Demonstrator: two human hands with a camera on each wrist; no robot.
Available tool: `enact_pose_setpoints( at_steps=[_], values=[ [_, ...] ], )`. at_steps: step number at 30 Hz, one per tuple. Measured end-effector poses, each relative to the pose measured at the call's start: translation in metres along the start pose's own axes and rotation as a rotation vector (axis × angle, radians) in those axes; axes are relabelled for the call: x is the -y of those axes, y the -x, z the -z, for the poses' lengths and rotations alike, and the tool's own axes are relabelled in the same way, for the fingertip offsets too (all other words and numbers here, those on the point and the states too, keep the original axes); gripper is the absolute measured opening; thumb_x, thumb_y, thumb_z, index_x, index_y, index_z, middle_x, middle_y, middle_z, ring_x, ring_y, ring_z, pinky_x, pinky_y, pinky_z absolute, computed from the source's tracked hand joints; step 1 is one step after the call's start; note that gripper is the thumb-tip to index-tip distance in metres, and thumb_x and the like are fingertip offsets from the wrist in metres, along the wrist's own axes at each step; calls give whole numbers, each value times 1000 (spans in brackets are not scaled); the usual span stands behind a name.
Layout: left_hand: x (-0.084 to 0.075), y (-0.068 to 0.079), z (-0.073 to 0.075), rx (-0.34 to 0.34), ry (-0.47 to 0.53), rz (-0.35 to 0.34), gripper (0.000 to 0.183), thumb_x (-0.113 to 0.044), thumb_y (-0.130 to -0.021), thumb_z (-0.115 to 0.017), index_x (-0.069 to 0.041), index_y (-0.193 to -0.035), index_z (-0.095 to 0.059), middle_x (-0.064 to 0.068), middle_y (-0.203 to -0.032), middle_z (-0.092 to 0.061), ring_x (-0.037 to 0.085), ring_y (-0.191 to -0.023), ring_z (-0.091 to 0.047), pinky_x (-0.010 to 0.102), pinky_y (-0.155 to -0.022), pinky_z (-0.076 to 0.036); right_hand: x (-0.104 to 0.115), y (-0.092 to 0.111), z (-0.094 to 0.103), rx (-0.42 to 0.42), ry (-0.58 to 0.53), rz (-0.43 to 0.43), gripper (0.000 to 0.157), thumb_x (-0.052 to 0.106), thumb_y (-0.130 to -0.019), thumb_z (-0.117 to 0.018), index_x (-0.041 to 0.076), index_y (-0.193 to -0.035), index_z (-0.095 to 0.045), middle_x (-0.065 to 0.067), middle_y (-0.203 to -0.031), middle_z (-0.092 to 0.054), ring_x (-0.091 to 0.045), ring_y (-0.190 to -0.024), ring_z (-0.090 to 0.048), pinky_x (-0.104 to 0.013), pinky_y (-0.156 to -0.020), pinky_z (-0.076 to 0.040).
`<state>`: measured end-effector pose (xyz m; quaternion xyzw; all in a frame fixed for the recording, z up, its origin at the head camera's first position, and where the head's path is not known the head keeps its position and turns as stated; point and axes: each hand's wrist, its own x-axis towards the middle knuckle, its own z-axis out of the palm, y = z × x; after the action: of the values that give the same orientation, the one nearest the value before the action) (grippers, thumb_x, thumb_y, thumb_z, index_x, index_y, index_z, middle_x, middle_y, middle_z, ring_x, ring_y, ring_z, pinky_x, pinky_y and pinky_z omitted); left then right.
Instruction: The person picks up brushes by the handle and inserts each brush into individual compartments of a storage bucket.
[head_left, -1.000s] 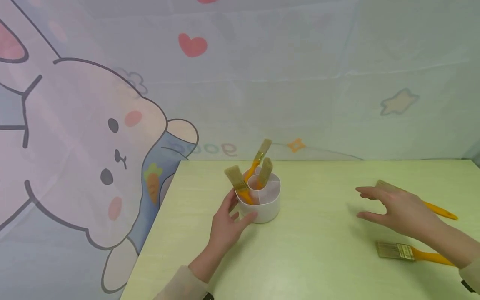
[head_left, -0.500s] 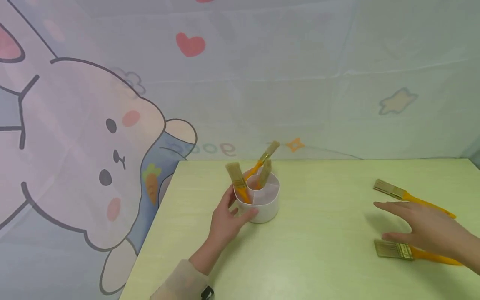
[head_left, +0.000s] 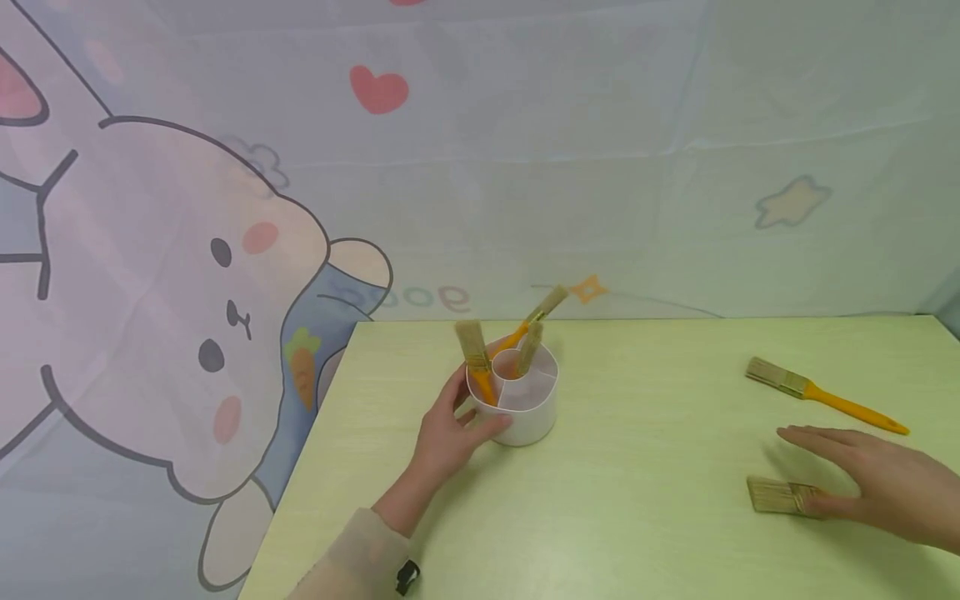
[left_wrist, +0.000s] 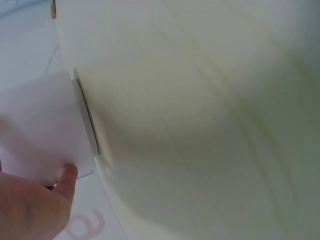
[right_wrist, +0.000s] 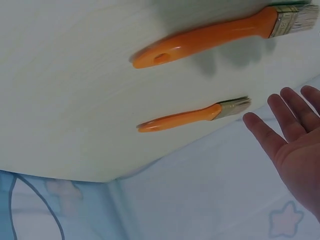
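The left hand (head_left: pixel 446 442) grips the white holder (head_left: pixel 532 425) from its left side, with the thumb on the front wall, probably so that it stays steady on the table (head_left: pixel 637 508). Inside the holder, the left brush (head_left: pixel 472 346), the rear brush (head_left: pixel 542 313) and the middle brush (head_left: pixel 530 348) have bristles upward, I suppose to keep the hairs free; they lean because the compartments look wider than the handles. The near brush (head_left: pixel 780 496) lies flat, well to the right of the holder and closer to the person than it; the far brush (head_left: pixel 825 397) is also well to its right, roughly level with it. The right hand (head_left: pixel 892 483), with fingers extended and thumb apart, is over the near brush's handle; whether the thumb touches, I cannot tell.
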<state>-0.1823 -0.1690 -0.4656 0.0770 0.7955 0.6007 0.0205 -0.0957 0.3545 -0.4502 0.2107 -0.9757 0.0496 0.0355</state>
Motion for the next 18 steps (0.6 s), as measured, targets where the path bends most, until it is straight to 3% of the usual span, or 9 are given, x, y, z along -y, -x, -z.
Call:
enact_pose_setpoints(
  at_steps=[4, 9, 12, 14, 16, 18],
  values=[
    [2, -2, 3, 15, -8, 15, 94, -23, -89, -90, -23, -167, -37, 3, -164, -48, 30, -152, -45, 51, -119, -47, -5, 7, -7, -25, 26, 16, 95, 53, -69, -97, 18, -149, -59, -18, -137, -69, -40, -112, -71, -44, -68, -62],
    [2, -3, 6, 24, -6, 18, 94, -25, -89, -91, -23, -167, -37, 1, -166, -45, 30, -153, -44, 51, -119, -47, -13, 13, -15, -4, 23, 41, 101, 52, -66, -97, 11, -150, -59, -23, -139, -66, -43, -109, -71, -56, -77, -63],
    [3, -4, 7, 30, -4, 11, 94, -26, -89, -90, -22, -167, -37, 1, -167, -44, 31, -153, -44, 52, -118, -47, -19, 18, -23, -39, 43, 84, 113, 49, -62, -100, 17, -159, -51, -19, -143, -63, -43, -110, -70, -66, -84, -59],
    [3, -4, 7, 34, -6, 9, 94, -27, -90, -90, -22, -167, -37, 1, -167, -44, 31, -153, -44, 52, -118, -47, -22, 22, -28, -65, 69, 110, 121, 48, -61, -100, 21, -164, -43, -15, -149, -60, -40, -126, -65, -72, -87, -55],
    [3, -5, 7, 36, -6, 10, 93, -27, -90, -90, -22, -167, -37, 1, -167, -44, 31, -153, -44, 51, -118, -47, -26, 26, -33, -81, 101, 135, 128, 47, -61, -99, 26, -169, -34, -9, -162, -50, -31, -156, -37, -79, -106, -42],
    [3, -4, 7, 35, -7, 11, 93, -27, -90, -90, -22, -167, -37, 1, -167, -45, 31, -153, -45, 51, -118, -47, -30, 28, -36, -91, 140, 170, 134, 49, -61, -97, 28, -172, -25, -2, -175, -30, -11, -164, -2, -73, -126, -15]
  ],
)
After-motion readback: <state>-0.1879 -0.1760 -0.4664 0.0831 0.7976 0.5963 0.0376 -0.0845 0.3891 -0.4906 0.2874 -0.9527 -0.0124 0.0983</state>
